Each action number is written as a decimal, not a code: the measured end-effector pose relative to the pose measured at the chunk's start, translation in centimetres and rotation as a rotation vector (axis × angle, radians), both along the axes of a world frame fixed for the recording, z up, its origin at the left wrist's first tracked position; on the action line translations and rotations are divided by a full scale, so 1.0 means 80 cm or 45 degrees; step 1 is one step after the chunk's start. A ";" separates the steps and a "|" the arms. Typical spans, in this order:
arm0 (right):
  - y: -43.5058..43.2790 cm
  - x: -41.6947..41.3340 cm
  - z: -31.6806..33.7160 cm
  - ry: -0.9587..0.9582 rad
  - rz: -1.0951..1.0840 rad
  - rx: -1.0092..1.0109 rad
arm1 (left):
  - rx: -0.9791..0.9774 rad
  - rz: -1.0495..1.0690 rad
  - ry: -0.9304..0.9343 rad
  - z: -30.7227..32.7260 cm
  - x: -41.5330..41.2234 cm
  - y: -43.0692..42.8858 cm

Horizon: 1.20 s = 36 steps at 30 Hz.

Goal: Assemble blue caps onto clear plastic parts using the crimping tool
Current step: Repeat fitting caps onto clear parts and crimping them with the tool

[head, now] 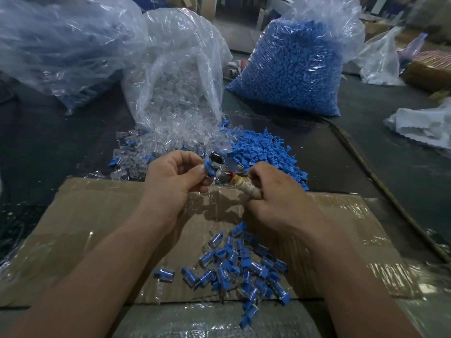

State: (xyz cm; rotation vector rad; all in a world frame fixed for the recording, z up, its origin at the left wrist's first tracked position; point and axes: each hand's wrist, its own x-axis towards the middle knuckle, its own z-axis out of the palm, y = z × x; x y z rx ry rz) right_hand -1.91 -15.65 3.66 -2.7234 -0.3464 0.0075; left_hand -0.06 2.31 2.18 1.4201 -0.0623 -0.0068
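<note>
A dark worktop (pixel 402 167) carries a flattened, tape-covered brown cardboard sheet (pixel 97 215) in front of us. Our left hand (pixel 175 174) pinches a small blue plastic cap (pixel 208 165) between thumb and forefinger, just beside the metal head of the crimping tool (pixel 225 176) — our right hand (pixel 273 193) is curled tight around its cloth-wrapped handle. Loose blue caps (pixel 263 150) and clear plastic parts (pixel 151 147) lie heaped just beyond; finished capped pieces (pixel 244 264) pile on the cardboard.
</note>
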 end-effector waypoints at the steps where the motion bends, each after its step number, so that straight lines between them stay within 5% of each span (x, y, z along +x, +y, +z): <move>1: 0.000 0.000 0.000 0.002 0.001 0.000 | 0.033 0.007 -0.020 0.001 -0.001 0.000; 8: 0.000 0.001 0.002 0.014 0.005 -0.021 | 0.200 0.081 -0.131 0.005 -0.006 -0.003; 16: 0.006 -0.004 0.005 -0.007 0.002 -0.069 | -0.207 0.040 0.091 0.005 -0.010 -0.013; 36: 0.007 -0.005 0.007 -0.028 0.031 -0.064 | -0.354 0.042 0.065 0.001 -0.014 -0.018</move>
